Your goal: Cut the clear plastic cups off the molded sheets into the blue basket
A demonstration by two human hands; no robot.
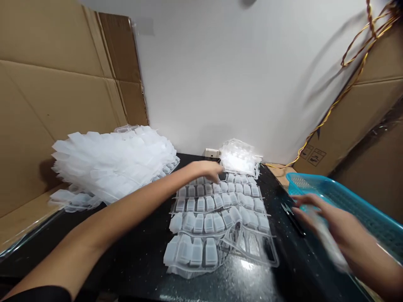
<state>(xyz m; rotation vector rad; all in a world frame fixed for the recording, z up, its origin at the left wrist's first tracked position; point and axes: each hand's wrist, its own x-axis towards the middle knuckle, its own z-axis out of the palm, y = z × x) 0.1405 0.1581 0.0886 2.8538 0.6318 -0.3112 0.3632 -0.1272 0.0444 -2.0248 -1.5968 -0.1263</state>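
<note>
Rows of small translucent plastic pieces (208,223), joined by thin frames, lie on the black tabletop. Over their far rows reaches my left hand (211,169), its fingers bent down and close together at the plastic; whatever is between the fingertips is hidden. At the right, my right hand (335,228) is blurred by motion and holds a long whitish object (329,243) whose kind I cannot make out. Dark-handled thread snips (294,220) lie on the table just left of that hand. Near the front right, an emptied-looking clear frame (252,245) overlaps the rows.
A large heap of translucent plastic pieces (116,161) stands at the left, beside cardboard (56,84). Clear plastic frames (239,157) are stacked by the wall near a socket (212,153). A blue basket (349,195) stands right, below a twisted yellow cable (333,105).
</note>
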